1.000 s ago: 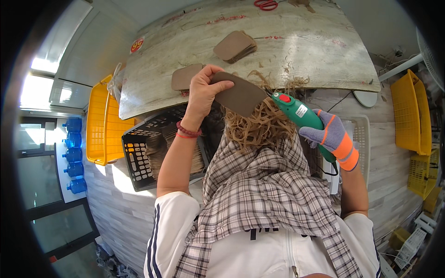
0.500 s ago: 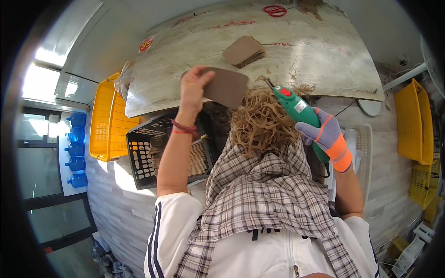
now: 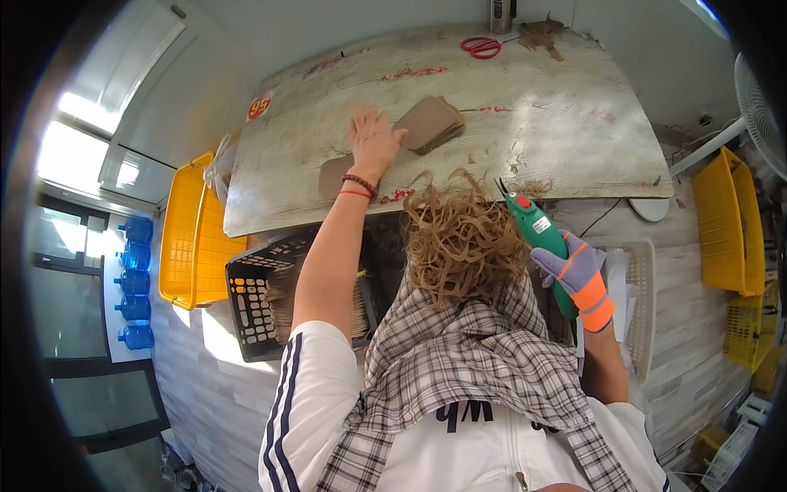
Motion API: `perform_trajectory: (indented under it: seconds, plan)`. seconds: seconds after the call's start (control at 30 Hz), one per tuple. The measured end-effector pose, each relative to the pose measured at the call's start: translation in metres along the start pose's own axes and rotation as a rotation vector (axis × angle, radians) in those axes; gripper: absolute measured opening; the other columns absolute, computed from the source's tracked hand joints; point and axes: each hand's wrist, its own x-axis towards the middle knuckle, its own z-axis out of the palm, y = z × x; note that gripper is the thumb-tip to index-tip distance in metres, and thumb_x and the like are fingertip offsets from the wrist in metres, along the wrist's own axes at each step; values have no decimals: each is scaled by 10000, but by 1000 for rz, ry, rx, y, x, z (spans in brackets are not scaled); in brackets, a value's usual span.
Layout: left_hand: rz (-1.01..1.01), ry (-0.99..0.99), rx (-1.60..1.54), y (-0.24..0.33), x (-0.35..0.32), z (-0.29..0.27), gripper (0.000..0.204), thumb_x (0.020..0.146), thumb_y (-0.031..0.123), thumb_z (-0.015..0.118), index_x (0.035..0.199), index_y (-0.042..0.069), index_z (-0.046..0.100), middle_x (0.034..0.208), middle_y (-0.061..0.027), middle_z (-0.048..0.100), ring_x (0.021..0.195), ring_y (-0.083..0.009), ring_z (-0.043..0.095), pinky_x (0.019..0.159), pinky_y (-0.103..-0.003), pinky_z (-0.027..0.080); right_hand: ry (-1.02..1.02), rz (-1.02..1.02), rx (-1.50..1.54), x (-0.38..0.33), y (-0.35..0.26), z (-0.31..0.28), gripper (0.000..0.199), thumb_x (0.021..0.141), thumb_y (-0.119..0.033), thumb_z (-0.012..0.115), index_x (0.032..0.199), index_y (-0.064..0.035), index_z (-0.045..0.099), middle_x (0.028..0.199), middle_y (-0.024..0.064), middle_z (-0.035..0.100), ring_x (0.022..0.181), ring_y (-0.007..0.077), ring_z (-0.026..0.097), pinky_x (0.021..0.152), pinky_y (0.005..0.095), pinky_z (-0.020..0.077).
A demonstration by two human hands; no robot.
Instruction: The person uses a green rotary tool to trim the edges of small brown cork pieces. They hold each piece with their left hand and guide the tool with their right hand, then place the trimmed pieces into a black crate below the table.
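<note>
My bare left hand (image 3: pixel 375 141) reaches over the table with its fingers spread and nothing in its grasp. Its thumb is at the edge of a stack of brown rounded sheets (image 3: pixel 429 125); whether they touch I cannot tell. Another brown sheet (image 3: pixel 332 177) lies on the table, partly covered by my wrist. My right hand (image 3: pixel 576 275), in a grey and orange glove, is closed around green electric scissors (image 3: pixel 534 221), blades pointing up toward the table edge. A heap of curly brown trimmings (image 3: pixel 463 238) rests on the plaid apron (image 3: pixel 467 353) over my lap.
A black crate (image 3: pixel 252 316) filled with brown sheets stands at my left, a yellow basket (image 3: pixel 193 238) beyond it. A pale basket (image 3: pixel 643 328) with papers is at my right. Red-handled scissors (image 3: pixel 481 47) lie at the back of the worn table (image 3: pixel 303 107). A white fan (image 3: pixel 750 115) stands far right.
My left hand has let go of the brown sheet and moved up and right, to the stack. My right hand with the electric scissors has shifted slightly down and right.
</note>
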Motion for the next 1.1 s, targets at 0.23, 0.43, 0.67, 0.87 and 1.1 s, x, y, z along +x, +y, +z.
perform_trajectory:
  seconds: [0.23, 0.43, 0.67, 0.87, 1.1]
  plan:
    - [-92, -79, -74, 35, -5, 15, 561, 793, 377, 675, 1226, 36, 572, 1449, -162, 348, 1393, -343, 186, 1124, -492, 151, 28, 21, 11, -4, 11, -4, 410, 794, -198, 744, 1072, 34, 552, 688, 46, 605, 507, 96, 558, 462, 243, 463]
    - [-16, 102, -149, 63, -24, 10, 488, 770, 279, 715, 1159, 15, 585, 1384, -181, 407, 1331, -344, 276, 1098, -481, 200, 53, 10, 2, -5, 11, 0, 427, 782, -188, 749, 1084, 43, 553, 703, 45, 610, 526, 88, 561, 461, 237, 464]
    - [-146, -80, -425, 84, -21, -25, 333, 725, 116, 762, 837, 27, 461, 1037, -99, 551, 946, -265, 487, 841, -419, 405, 75, -30, 10, -4, 18, -1, 421, 778, -186, 753, 1073, 40, 556, 703, 41, 607, 531, 81, 556, 457, 233, 459]
    - [-574, 16, -2087, 129, -52, -47, 233, 839, -36, 626, 1012, 27, 484, 1116, -78, 564, 981, -198, 575, 836, -347, 519, 120, -99, 96, -6, 7, 0, 375, 799, -207, 741, 1030, 30, 564, 679, 30, 596, 508, 75, 544, 456, 230, 451]
    - [-661, 188, -2436, 173, -71, -61, 396, 853, -101, 565, 1217, -4, 442, 1207, -126, 539, 1106, -265, 546, 991, -416, 462, 170, -109, 132, -19, -20, 11, 315, 805, -187, 736, 988, 18, 582, 700, 25, 607, 506, 76, 553, 461, 224, 449]
